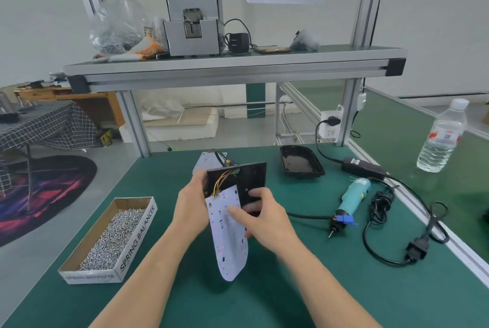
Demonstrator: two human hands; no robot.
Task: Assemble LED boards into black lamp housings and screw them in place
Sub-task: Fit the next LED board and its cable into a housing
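Above the green bench I hold a black lamp housing (254,174), tilted toward me. A white LED board (230,248) hangs out of it downward, joined by yellow and orange wires (223,178). My left hand (191,200) grips the housing's left edge. My right hand (260,215) holds the housing's right side, its thumb pressing on the board's face. A grey metal plate (205,162) with wires lies on the bench just behind. A teal electric screwdriver (350,199) lies to the right, tip toward me.
A cardboard box of screws (113,240) sits at the left. An open black housing shell (300,161) lies at the back right, beside a black power adapter (362,169) and looped cable (412,251). A water bottle (442,137) stands far right. A shelf (232,66) spans overhead.
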